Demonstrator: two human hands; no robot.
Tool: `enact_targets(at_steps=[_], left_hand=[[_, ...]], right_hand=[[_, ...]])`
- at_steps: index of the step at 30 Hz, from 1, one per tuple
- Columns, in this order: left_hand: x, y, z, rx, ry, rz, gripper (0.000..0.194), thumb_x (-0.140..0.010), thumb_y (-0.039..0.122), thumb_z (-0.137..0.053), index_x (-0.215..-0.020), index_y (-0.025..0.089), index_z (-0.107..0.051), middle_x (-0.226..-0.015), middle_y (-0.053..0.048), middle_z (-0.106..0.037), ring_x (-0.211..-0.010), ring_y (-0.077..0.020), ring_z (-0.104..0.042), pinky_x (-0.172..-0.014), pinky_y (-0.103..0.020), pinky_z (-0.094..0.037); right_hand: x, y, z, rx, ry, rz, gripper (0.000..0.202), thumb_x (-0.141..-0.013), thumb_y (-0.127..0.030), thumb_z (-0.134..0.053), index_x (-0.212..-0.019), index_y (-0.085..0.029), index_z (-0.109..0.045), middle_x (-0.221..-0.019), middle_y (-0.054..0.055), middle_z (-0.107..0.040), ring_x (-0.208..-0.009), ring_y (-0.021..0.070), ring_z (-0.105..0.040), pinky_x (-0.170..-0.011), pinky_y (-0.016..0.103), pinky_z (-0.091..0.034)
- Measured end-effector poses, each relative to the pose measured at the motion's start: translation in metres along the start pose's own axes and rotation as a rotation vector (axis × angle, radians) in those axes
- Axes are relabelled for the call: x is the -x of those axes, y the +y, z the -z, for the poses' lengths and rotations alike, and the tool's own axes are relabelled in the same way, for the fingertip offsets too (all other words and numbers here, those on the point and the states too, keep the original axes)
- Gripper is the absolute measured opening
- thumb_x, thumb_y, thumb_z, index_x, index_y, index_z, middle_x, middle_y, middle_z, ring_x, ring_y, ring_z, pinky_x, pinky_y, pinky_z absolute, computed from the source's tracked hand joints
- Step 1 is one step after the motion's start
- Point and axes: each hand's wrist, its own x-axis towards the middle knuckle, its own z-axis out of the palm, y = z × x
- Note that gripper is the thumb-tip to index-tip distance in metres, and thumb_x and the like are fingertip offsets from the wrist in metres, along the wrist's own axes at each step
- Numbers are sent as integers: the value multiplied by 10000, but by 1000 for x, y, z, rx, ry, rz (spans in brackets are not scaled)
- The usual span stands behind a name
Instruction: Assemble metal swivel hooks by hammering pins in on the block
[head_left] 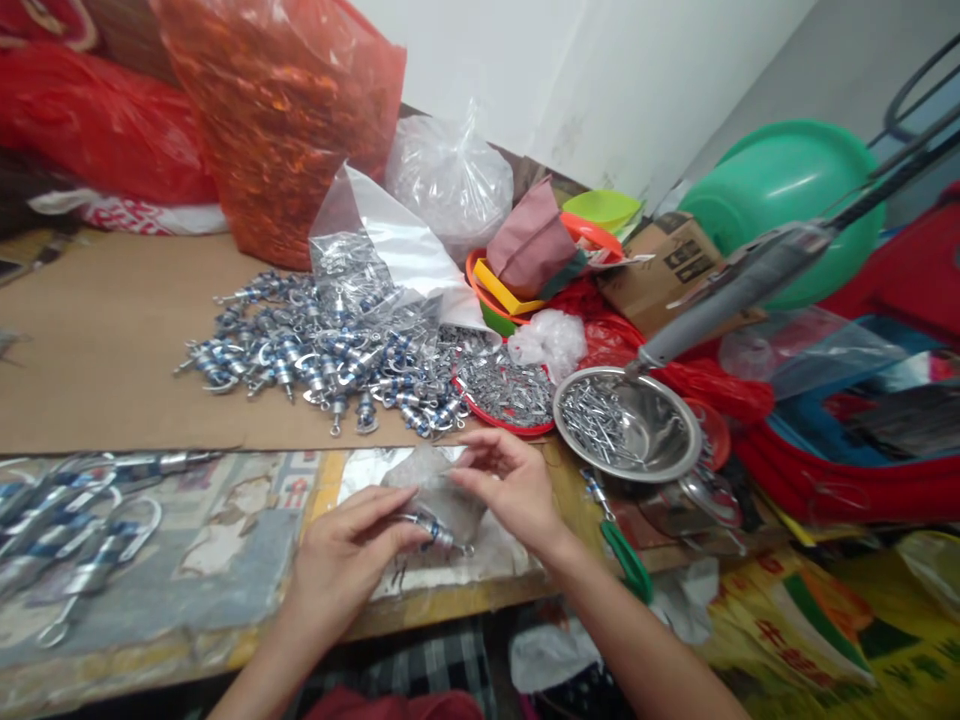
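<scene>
Low over the front edge of the bench, my left hand pinches a small silver metal hook fitting with a blue band between thumb and fingers. Its ringed end points right. Just to the right is my right hand, fingers curled in towards the thumb; whatever lies between the tips is too small or blurred to make out. A grey block sits behind both hands on a whitish sheet. Many similar blue-banded fittings are heaped beyond, on brown cardboard.
Right of the heap stand a red tray of small metal parts and a steel bowl with pins. A grey-handled tool slants over the bowl. Larger hooks lie front left. A green-handled tool rests at the bench edge.
</scene>
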Motion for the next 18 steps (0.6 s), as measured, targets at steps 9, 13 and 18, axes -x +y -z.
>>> enact_targets(at_steps=[9,13,18], left_hand=[[3,0,-1,-28,-13,-65,161,-598,257,-677,-752,271,-721,-751,-3,-686,-747,-197,-613,-684,-265,-469],[5,2,0,9,-76,-83,84,-624,247,-652,-665,246,-725,-733,-15,-646,-713,-172,-597,-649,-245,-456],[9,10,3,122,-91,-59,47,-624,216,-654,-631,225,-700,-750,-11,-636,-736,-152,-594,-675,-224,-451]], right_hand=[[33,-3,-24,-299,-26,-169,360,-555,-142,-717,-856,-186,-524,-629,-33,-630,-558,119,-582,-556,237,-479],[42,1,-21,-225,-30,-66,337,-608,-186,-700,-887,-181,-510,-688,-6,-636,-631,128,-601,-612,249,-495],[55,1,-8,311,-67,619,274,-695,-120,-628,-953,-178,-556,-899,72,-616,-813,152,-590,-698,263,-494]])
